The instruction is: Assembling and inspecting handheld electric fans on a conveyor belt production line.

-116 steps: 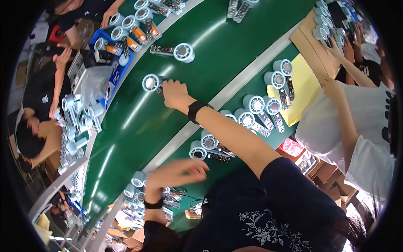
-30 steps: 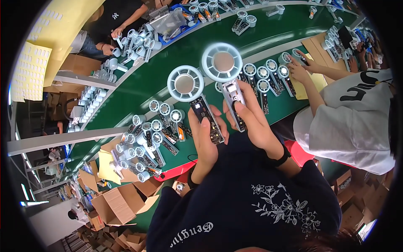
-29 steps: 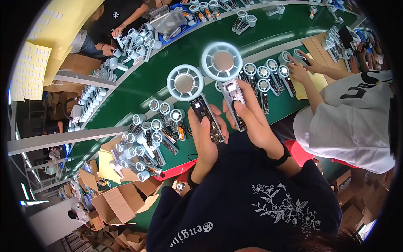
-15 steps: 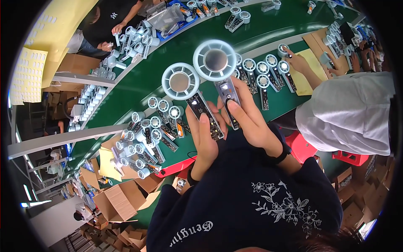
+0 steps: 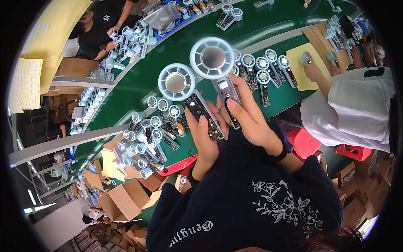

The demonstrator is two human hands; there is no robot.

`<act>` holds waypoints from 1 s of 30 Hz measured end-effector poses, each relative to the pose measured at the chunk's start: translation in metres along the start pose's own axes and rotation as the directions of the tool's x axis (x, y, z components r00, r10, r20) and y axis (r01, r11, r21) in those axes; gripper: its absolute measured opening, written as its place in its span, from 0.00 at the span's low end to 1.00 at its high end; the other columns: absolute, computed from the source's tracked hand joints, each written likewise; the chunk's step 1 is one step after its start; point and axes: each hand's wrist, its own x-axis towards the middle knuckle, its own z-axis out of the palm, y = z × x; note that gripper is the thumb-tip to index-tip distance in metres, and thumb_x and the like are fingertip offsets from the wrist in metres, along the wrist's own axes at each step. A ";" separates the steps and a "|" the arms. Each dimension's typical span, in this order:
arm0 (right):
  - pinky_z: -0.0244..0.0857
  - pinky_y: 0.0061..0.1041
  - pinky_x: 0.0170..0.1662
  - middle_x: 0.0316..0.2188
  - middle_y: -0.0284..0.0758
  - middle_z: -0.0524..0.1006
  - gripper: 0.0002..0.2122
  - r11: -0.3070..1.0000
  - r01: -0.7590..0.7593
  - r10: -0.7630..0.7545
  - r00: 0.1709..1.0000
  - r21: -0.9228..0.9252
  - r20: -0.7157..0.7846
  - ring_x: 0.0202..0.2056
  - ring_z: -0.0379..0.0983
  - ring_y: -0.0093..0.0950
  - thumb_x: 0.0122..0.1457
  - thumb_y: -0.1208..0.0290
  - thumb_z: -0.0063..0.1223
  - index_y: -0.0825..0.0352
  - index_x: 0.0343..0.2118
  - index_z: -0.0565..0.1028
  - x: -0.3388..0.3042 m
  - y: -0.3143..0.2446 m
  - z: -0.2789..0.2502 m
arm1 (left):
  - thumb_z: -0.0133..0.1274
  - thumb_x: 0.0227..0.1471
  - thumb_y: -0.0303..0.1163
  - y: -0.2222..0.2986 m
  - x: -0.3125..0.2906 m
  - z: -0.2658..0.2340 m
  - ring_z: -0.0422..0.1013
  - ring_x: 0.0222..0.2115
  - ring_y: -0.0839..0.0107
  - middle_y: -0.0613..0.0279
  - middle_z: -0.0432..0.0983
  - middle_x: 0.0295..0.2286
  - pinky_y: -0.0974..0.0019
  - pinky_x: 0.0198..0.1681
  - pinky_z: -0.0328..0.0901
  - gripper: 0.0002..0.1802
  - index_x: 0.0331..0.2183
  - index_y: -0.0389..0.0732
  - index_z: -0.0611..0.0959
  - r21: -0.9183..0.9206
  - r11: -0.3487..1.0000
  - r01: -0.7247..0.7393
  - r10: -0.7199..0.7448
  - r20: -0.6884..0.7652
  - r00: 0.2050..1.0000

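Observation:
My left hand (image 5: 206, 140) is wrapped round the handle of an opened handheld fan (image 5: 175, 83), thumb lying along its exposed circuit board. In my right hand (image 5: 252, 124) is a second opened handheld fan (image 5: 212, 57), its thumb pressed on the board near the handle's middle. Both fans have pale blue ring heads with a silver disc in the centre, and both point away from me over the green bench. They are side by side, the right one slightly farther out. The fingers behind the handles are partly hidden.
Several similar fans (image 5: 155, 122) crowd the bench at left, and more fans (image 5: 263, 77) stand right of my hands. Beyond runs a green conveyor (image 5: 176, 50). Co-workers sit at far left and right. Cardboard boxes (image 5: 124, 199) lie lower left; a red stool (image 5: 304, 143) is at right.
My hands and both fans stay nearly the same, shifted slightly left in the view. The right co-worker's hand has moved from the standing fans to over the yellow sheet, holding a pale part.

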 end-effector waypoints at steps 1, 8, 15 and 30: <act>0.56 0.16 0.31 0.34 0.36 0.66 0.21 1.000 0.008 -0.008 1.000 -0.010 -0.004 0.25 0.61 0.17 0.62 0.73 0.32 0.71 0.57 0.49 0.000 0.000 0.000 | 0.34 0.57 0.41 0.000 0.000 0.001 0.62 0.16 0.76 0.58 0.64 0.34 0.76 0.09 0.56 0.27 0.54 0.35 0.57 0.001 1.000 0.001 -0.001 0.000 1.000; 0.56 0.17 0.31 0.34 0.36 0.66 0.22 0.999 0.039 -0.038 0.999 0.032 -0.013 0.25 0.60 0.18 0.62 0.73 0.32 0.71 0.58 0.48 0.000 0.001 0.003 | 0.34 0.57 0.41 0.004 0.000 0.001 0.63 0.17 0.76 0.57 0.64 0.34 0.75 0.10 0.57 0.28 0.55 0.34 0.55 0.173 0.985 -0.027 0.031 -0.018 0.999; 0.56 0.16 0.31 0.35 0.36 0.66 0.23 0.992 0.066 -0.060 0.997 -0.110 0.056 0.26 0.59 0.17 0.61 0.74 0.33 0.72 0.58 0.47 0.001 -0.007 0.001 | 0.37 0.57 0.43 0.001 -0.002 -0.004 0.64 0.16 0.73 0.54 0.64 0.34 0.74 0.12 0.58 0.31 0.54 0.33 0.52 -0.005 1.000 -0.030 0.030 0.020 0.999; 0.56 0.15 0.29 0.40 0.37 0.65 0.22 0.973 0.094 -0.084 0.995 -0.210 0.054 0.26 0.59 0.16 0.61 0.74 0.33 0.72 0.57 0.50 0.000 0.006 -0.001 | 0.37 0.57 0.41 0.004 0.000 -0.004 0.64 0.15 0.72 0.51 0.64 0.35 0.73 0.14 0.60 0.31 0.55 0.34 0.49 0.100 0.992 -0.073 0.074 -0.002 0.997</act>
